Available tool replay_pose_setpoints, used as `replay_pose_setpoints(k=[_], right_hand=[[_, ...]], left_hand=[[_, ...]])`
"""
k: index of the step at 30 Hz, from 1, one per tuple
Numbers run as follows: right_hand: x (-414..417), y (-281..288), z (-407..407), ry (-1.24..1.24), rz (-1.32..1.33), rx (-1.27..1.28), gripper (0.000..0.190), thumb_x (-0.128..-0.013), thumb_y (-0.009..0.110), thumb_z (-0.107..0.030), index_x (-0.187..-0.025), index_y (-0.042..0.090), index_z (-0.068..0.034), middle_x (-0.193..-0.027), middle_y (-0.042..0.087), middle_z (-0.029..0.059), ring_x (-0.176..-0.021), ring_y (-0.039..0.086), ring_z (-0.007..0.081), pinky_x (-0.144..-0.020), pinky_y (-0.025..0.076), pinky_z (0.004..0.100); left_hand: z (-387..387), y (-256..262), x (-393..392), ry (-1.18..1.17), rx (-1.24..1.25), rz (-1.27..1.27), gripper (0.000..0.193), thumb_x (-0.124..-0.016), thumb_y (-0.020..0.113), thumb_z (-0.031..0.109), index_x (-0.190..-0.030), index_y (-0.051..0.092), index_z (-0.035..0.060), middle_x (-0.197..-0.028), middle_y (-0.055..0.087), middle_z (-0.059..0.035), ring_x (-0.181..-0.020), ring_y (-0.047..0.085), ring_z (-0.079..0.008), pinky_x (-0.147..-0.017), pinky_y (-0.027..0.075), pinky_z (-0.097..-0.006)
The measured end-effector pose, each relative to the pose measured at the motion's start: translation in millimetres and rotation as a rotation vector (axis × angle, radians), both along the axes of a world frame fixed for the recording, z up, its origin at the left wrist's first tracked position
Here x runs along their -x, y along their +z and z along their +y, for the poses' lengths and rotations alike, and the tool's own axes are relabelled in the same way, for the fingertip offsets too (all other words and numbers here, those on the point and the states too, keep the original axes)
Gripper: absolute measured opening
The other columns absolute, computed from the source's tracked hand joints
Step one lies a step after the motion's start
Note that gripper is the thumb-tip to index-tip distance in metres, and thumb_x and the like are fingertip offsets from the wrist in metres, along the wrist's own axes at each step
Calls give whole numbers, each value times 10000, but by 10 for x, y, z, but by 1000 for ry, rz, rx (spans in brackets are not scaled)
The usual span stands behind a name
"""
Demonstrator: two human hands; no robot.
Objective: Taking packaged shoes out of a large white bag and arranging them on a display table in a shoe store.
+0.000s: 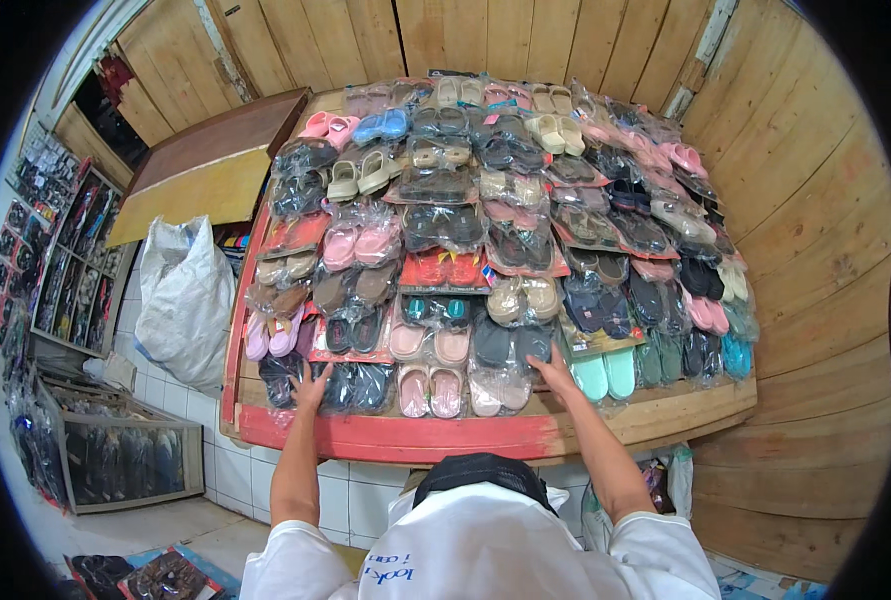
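My left hand (310, 387) rests with spread fingers between two bagged pairs at the front left of the display table. Dark patterned slippers (280, 379) lie to its left, navy slippers (355, 386) to its right. With thumb and fingers apart, my right hand (555, 373) touches the lower right corner of dark grey slippers (494, 343) in clear plastic; whether it grips them cannot be made out. Mint green slides (603, 373) lie just right of that hand. Pale pink slippers (500, 394) and pink-lined clogs (429, 391) sit between my hands along the front.
Rows of bagged footwear cover the wooden table, whose red front edge (385, 439) faces me. Plank walls (805, 247) stand behind and at right. A white woven sack (182, 300), a glass display case (126, 450) and wall racks (77, 262) are at left.
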State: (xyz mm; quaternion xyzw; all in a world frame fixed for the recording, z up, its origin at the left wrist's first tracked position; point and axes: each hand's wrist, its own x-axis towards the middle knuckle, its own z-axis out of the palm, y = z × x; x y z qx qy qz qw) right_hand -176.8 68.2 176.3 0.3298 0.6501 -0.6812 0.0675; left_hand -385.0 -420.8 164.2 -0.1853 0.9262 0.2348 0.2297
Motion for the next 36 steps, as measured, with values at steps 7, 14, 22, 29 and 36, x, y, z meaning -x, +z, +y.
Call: replay_pose_setpoints(k=[7,14,22,29,36], right_hand=[[9,-105,-26,1,-30,-316,883,-760,701,-297,-1405,176,0,-1385,329,216,-1270,346,331,-1050,287,356],[-95,-226,-329,52,164,-472,1003,-773,685,-171,-1415,-67,-7,-1480,64,223,-1365,159,292,-1093,183,331],[-142,-190,-325,-78,87,-409,1051,-725,730,-263,-1426,-18,-30,-1442,198,247,-1328,258,318,-1074,242,345],[-603,-205,-920,447,-135,-831,1086,-638,776,-410,-1439,113,-96,-1406,128,347,-1297,217,453,-1048,268,450],[-513,-215,-692,422,-61,-916,590,-756,675,-278,-1293,481,-128,-1364,252,330,-1250,272,456,-1024,275,463]], left_hand=[[352,84,-137,-46,168,-35,1099,-646,635,669,-1448,11,251,-1477,-87,-230,-1324,-34,-508,-1032,135,-619],[1435,9,-838,-503,17,198,1096,-640,656,632,-1445,1,281,-1456,-127,-264,-1300,-86,-544,-929,113,-739],[1340,176,-961,-599,46,229,1090,-632,635,656,-1447,13,286,-1458,-142,-258,-1290,-100,-558,-940,61,-731],[1283,50,-1516,-977,121,294,787,-773,566,533,-1428,225,261,-1485,23,-218,-1294,-71,-559,-946,63,-734],[1374,-69,-1583,-918,134,384,616,-863,501,417,-1414,262,281,-1478,90,-210,-1284,-48,-574,-944,60,-738]])
